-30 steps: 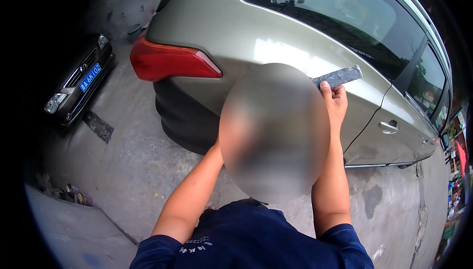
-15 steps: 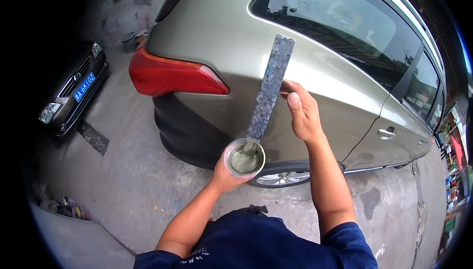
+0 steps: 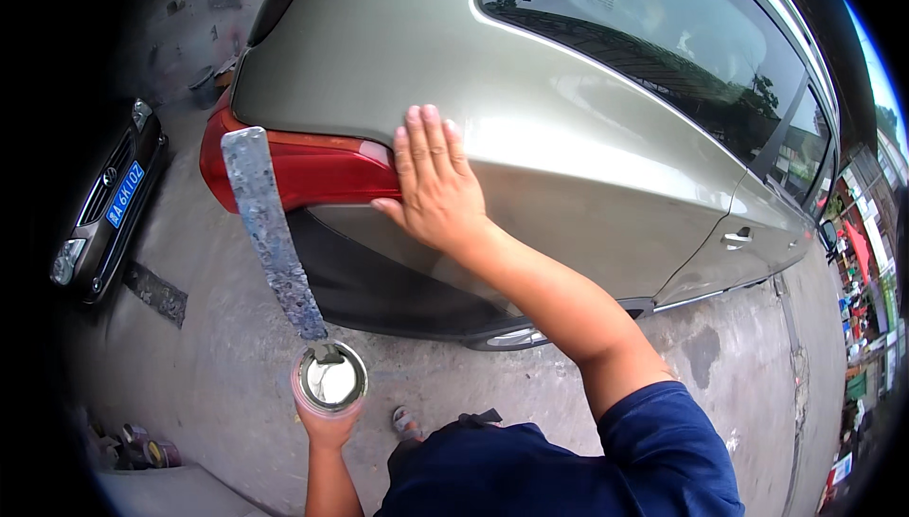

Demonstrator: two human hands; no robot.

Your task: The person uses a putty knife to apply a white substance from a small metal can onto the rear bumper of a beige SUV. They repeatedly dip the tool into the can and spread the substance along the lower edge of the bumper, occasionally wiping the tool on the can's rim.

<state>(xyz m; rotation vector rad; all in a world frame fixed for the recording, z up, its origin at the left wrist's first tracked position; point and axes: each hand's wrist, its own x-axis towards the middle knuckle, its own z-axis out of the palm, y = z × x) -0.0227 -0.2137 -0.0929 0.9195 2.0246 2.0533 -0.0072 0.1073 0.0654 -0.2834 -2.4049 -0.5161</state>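
My left hand (image 3: 327,429) is wrapped round a clear cup (image 3: 360,386) at lower centre-left. Bright glare covers most of the liquid inside. A long flat stirring strip (image 3: 270,233), crusted with dried grey-blue paint, stands tilted in the cup with its upper end in front of the red tail light (image 3: 331,173). My right hand (image 3: 439,193) lies flat on the olive-silver rear side panel (image 3: 568,209) of a car, fingers stretched out and fingertips pointing up. Its thumb reaches out at the lower right end of the tail light.
A dark car (image 3: 109,200) with a blue plate is parked at the left. The rear wheel (image 3: 516,338) shows partly under the bumper (image 3: 379,280). Several small cans (image 3: 151,451) stand at lower left. A bucket (image 3: 202,86) is by the far wall.
My right hand has moved left from beside the strip onto the panel by the tail light. The cup and strip have shifted left and down, away from the panel, and the strip now leans left.
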